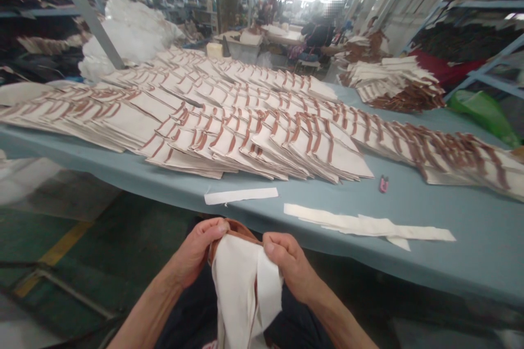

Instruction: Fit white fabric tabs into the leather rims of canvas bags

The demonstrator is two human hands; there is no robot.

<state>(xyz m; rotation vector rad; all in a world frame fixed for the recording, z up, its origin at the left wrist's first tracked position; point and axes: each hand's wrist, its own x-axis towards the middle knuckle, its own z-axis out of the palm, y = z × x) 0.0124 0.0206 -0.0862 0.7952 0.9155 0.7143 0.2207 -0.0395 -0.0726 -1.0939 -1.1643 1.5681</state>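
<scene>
Between my hands hangs a cream fabric piece [235, 278] with a brown edge, held over my lap just off the table's front edge. My left hand [202, 248] is closed on its upper left corner, thumb on top. With thumb and bent fingers, my right hand [290, 262] pinches the upper right corner. A white strip [269, 289] hangs down from beneath my right thumb, over the fabric. The lower end of the piece runs out of the picture.
On the blue-covered table [143, 177] lie long overlapping rows of cream fabric pieces [245, 142] with brown bands. Nearer me are a white strip [241, 195], several cream strips [368, 224] and small pink thread snips [383, 184]. A green plastic bag [483, 112] lies right; people sit farther back.
</scene>
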